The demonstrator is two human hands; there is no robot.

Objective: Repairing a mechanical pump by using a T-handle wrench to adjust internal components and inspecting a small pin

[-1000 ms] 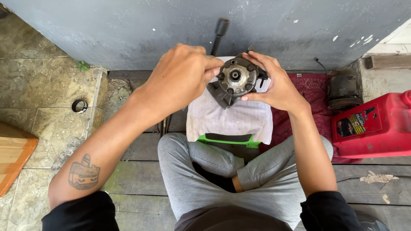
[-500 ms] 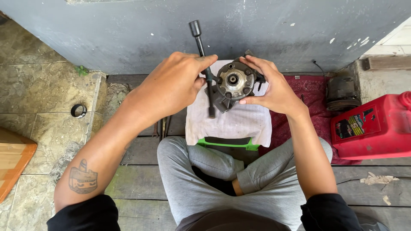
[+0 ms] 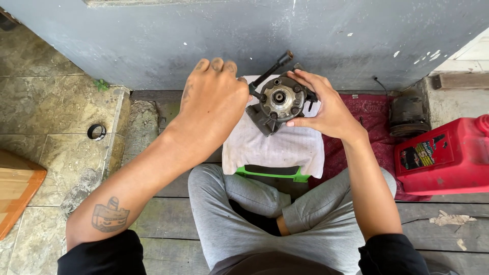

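Since a moment ago the left hand (image 3: pixel 216 97) has swung its gripped black wrench (image 3: pixel 269 73) over, while the right hand (image 3: pixel 326 109) clasps the grey compressor (image 3: pixel 279 102) on the white cloth's (image 3: pixel 277 147) far edge.

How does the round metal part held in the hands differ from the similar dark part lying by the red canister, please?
The held metal part rests on the white cloth, gripped by the right hand, with a dark tool from the left hand at it; the dark part lies untouched on the red mat beside the red canister. The held part shows a bright hub; the other looks uniformly dark. Both are round and metal.
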